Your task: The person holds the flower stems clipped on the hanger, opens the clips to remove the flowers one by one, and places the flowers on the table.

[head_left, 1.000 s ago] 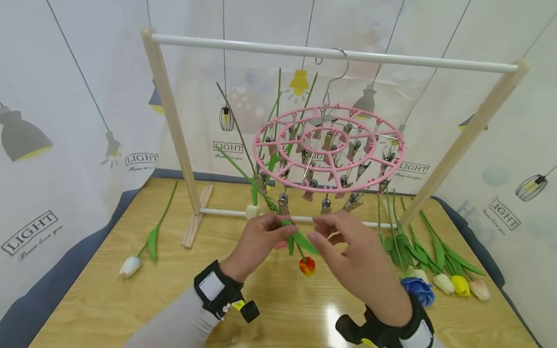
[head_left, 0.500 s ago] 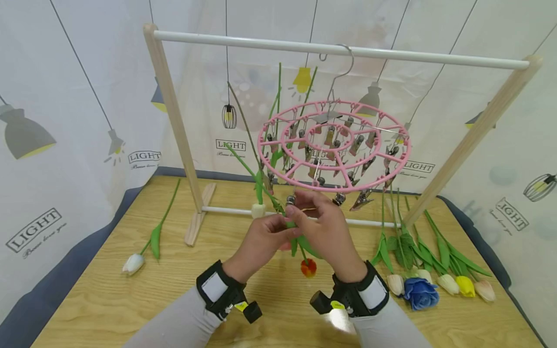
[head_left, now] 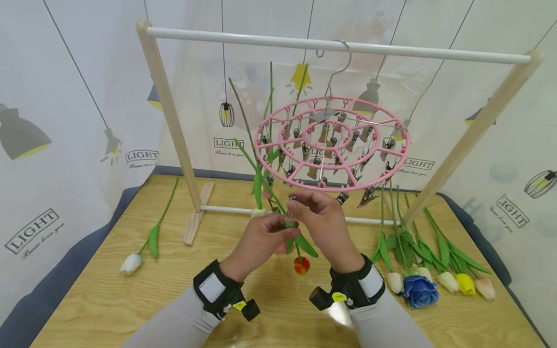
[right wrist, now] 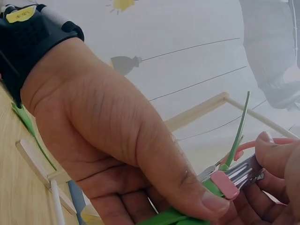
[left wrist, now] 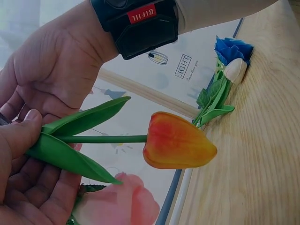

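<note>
An orange-red tulip hangs bloom down in front of the pink round clip hanger. My left hand pinches it by the stem and the green leaves near the clip. The fingers of my right hand grip a metal clip with pink tips, just above the left thumb. The stem lies at the clip's tips; whether they bite it is hidden by the fingers. A pink flower hangs close behind the tulip, partly covered by the left hand in the head view.
The hanger hooks over a white rail between wooden posts. Several other clips dangle from it, and stems stand up at its left. A white tulip lies on the table at left; a blue rose and several tulips lie at right.
My right hand has come in from the right and taken hold of the metal clip. The left hand keeps its pinch on the tulip, whose bloom has shifted slightly left.
</note>
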The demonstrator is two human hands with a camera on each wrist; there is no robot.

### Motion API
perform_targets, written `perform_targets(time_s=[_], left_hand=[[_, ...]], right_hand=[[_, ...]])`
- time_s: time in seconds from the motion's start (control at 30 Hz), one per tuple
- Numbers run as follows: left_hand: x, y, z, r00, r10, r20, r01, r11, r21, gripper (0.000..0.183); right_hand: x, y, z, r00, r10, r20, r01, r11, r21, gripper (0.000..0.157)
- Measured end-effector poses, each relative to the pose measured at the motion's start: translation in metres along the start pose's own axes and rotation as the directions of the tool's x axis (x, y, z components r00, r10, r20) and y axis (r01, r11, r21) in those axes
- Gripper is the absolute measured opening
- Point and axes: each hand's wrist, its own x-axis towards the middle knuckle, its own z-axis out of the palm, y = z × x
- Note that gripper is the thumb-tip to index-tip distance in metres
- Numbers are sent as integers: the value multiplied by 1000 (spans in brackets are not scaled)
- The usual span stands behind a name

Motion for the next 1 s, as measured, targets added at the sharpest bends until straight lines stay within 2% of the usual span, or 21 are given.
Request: perform_targets(time_s=[0.37, 0.6, 0.87, 1.0], left_hand=[[-1, 1, 1, 999, -13, 30, 14, 1000, -25, 16], [-1, 1, 2, 999, 25, 49, -24, 1000, -14, 13], [5, -23, 3, 998, 27, 52, -26, 999, -25, 16], [6, -30, 3, 998, 45, 54, -44, 999, -13, 18]], right_hand=[[-2, 0, -1, 999, 29, 14, -30, 997, 78, 32], [-3, -3, -1, 1000, 10, 3, -10, 997, 70, 29], [-5, -3, -1, 1000, -1, -9, 2, 996, 90, 25], [-5, -4, -2, 999, -26, -31, 29, 994, 105, 23]])
